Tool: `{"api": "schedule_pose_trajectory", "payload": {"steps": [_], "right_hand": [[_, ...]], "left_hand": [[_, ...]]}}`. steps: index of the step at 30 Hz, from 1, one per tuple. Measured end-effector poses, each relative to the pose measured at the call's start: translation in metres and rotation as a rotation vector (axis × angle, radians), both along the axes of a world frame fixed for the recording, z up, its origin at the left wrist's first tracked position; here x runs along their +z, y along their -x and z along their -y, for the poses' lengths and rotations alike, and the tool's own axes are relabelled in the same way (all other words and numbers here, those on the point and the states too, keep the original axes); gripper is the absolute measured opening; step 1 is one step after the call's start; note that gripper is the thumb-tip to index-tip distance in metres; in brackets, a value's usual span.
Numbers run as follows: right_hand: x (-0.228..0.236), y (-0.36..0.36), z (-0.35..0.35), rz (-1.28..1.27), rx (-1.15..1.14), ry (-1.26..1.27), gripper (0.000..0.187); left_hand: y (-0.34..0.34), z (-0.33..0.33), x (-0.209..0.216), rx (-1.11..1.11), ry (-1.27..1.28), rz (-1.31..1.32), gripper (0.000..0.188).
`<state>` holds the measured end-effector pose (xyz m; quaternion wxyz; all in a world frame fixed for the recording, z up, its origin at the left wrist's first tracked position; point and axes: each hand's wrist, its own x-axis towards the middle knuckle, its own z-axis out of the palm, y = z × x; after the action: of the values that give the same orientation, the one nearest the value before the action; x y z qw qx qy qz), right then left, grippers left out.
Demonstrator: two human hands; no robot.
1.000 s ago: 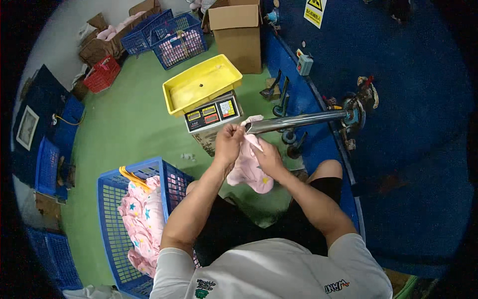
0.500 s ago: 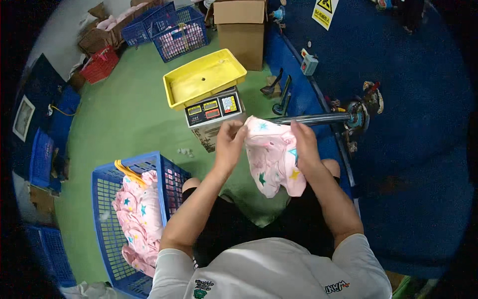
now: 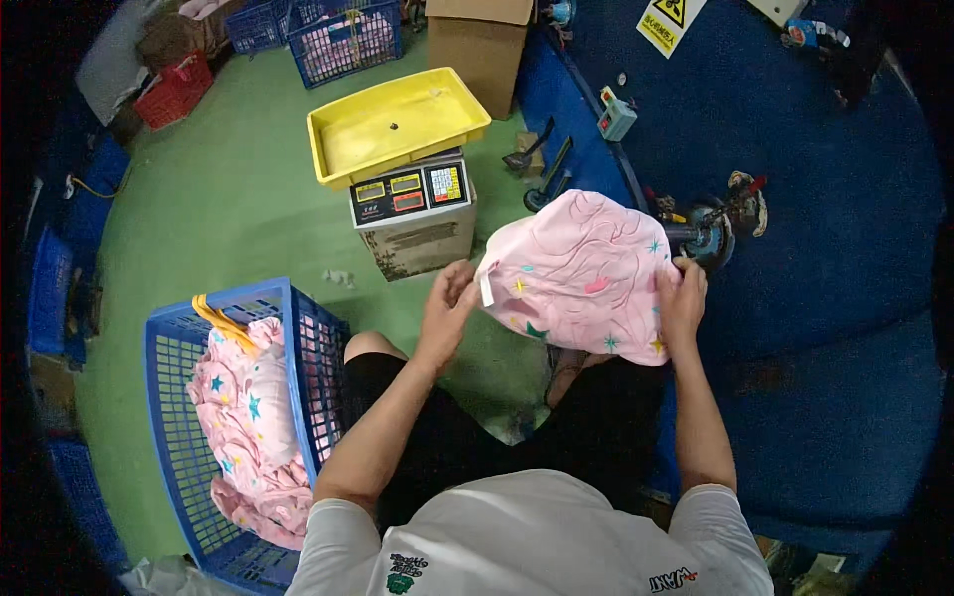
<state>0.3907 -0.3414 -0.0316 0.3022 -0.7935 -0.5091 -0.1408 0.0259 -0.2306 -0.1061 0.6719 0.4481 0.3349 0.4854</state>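
Note:
A pink fabric cover (image 3: pixel 576 278) printed with coloured stars is spread out between my hands, rounded and wrinkled. It lies over the metal tube, whose base (image 3: pixel 686 234) shows just past its right side. A small white tag hangs from its left edge. My left hand (image 3: pixel 449 310) has its fingers curled at that left edge, closed on the cloth. At the right end, my right hand (image 3: pixel 683 303) grips the cover with the thumb on top. The tube's far end is hidden under the cloth.
A blue basket (image 3: pixel 288 387) of similar pink star-print pieces (image 3: pixel 256 427) stands at my left. Ahead are a scale (image 3: pixel 412 214) bearing a yellow tray (image 3: pixel 397 124), and a cardboard box (image 3: pixel 477 60). The blue machine panel (image 3: pixel 805 298) fills the right, with a switch box (image 3: pixel 617 120).
The cover has gone from hanging limp in front of the tube to lying spread over it, now fuller. My right hand has moved right; the view has shifted slightly.

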Motion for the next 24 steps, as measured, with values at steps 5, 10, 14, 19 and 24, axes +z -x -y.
{"api": "schedule_pose_trajectory", "payload": {"steps": [5,10,14,19,24], "right_hand": [[0.034,0.055,-0.048,0.116,0.361,-0.098,0.049],[0.011,0.075,-0.095,0.069,0.473,-0.048,0.065],[-0.008,0.051,-0.094,0.379,0.519,-0.079,0.060],[-0.002,0.065,-0.079,0.127,0.502,-0.100,0.056],[0.022,0.101,-0.062,0.063,0.476,-0.184,0.051]], "left_hand": [[0.010,0.006,-0.015,-0.022,-0.018,-0.173,0.055],[0.096,0.036,-0.003,0.199,-0.216,-0.629,0.055],[0.213,0.069,0.002,0.613,-0.248,-0.885,0.051],[0.350,0.118,-0.037,0.944,-0.235,-1.345,0.061],[0.384,0.148,-0.110,1.323,0.395,-0.759,0.063]]}}
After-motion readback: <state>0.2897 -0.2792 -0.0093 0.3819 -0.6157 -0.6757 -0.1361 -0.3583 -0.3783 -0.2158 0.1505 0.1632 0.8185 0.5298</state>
